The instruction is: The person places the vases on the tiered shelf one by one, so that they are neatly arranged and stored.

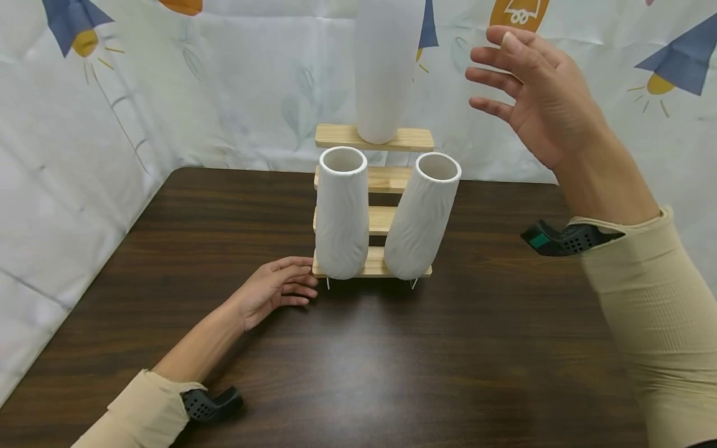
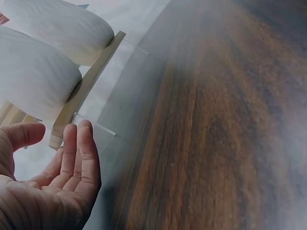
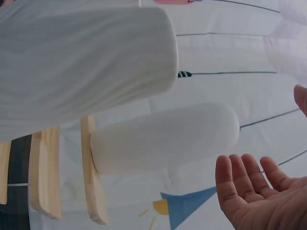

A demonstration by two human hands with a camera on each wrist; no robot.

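Note:
A small stepped wooden rack (image 1: 383, 180) with light slats and thin white legs stands on the table. Two white ridged vases rest on its bottom slat: the left vase (image 1: 342, 218) is nearly upright, the right vase (image 1: 422, 218) tilts to the right. On the top slat stands a smoother white vase (image 1: 386, 68), its top out of the head view. My left hand (image 1: 278, 287) has loosely bent fingers right at the bottom slat's left end, holding nothing. Raised in the air right of the top vase, my right hand (image 1: 538, 93) has its fingers spread and grips nothing.
The dark wood table (image 1: 358, 373) extends around the rack. Behind hangs a white cloth (image 1: 246, 81) printed with blue and orange lamp shapes. Dark wrist bands (image 1: 571, 239) sit on both sleeves.

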